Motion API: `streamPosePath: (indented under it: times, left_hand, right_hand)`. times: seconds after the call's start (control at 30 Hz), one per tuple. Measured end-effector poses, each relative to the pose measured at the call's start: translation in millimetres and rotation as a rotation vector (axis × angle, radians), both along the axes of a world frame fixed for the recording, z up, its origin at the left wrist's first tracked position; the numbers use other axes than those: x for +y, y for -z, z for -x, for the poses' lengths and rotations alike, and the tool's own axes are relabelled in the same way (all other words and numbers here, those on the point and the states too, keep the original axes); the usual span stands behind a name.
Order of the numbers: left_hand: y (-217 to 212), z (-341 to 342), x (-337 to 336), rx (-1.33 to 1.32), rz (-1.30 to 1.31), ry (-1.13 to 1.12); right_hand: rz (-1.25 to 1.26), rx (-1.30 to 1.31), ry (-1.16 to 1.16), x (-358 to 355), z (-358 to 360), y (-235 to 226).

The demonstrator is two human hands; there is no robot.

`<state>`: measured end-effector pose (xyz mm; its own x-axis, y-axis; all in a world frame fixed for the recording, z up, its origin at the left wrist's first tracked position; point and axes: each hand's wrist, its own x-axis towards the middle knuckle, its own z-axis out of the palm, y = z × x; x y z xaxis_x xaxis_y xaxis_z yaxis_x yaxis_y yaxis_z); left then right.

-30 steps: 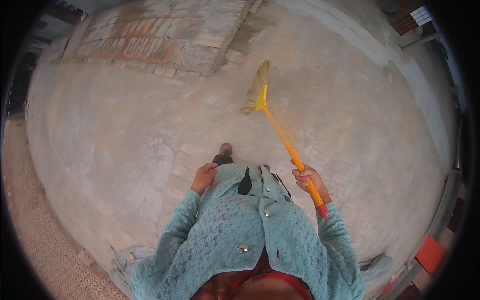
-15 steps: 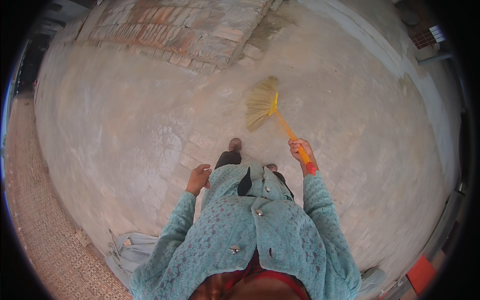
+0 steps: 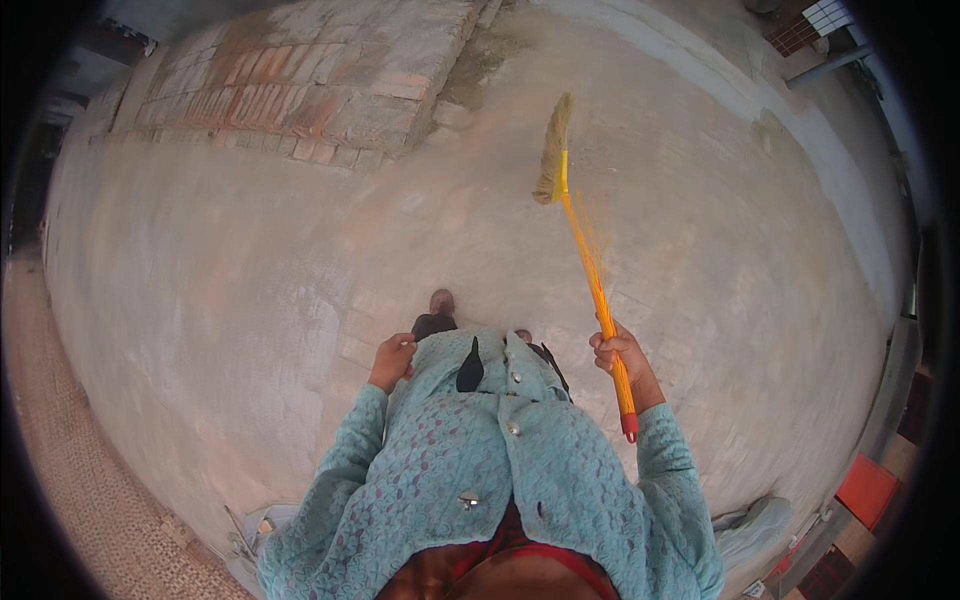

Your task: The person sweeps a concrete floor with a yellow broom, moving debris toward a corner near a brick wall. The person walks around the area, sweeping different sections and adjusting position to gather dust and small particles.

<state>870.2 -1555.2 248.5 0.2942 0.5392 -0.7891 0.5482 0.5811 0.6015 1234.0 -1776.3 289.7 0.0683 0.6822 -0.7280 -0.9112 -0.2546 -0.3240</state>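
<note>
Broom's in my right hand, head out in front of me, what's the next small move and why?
Probably draw the broom back toward your feet in one short stroke. The right hand grips the orange handle near its red end, the straw head reaches far forward, and unswept concrete floor lies between.

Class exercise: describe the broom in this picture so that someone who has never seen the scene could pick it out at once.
Start at the wide grey paved floor ahead of the person in the teal cardigan. From the right hand, a long orange stick runs up and away: that is the broom. Its straw-coloured bristle head and red end cap match nothing nearby.
</note>
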Motion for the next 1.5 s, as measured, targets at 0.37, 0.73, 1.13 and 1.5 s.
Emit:
streamPosePath:
  times: [0.37, 0.73, 1.13, 1.5]
  left_hand:
    - [-112.2, -65.0, 33.1, -0.379, -0.031, 0.309]
    - [-306.8, -178.0, 5.6, -1.912, 0.052, 1.326]
    - [-312.7, -187.1, -8.6, -2.179, 0.118, 1.418]
    - [-260.1, -193.1, 91.0, -2.363, 0.180, 1.073]
  right_hand:
    - [0.227, 0.133, -0.105, -59.4, 47.4, 57.0]
    - [0.193, -0.421, -0.182, 21.5, -0.1, 27.5]
    - [-0.216, 0.328, -0.155, 88.2, 37.7, 43.5]
    - [-0.020, 0.310, -0.104, 180.7, -29.0, 112.9]
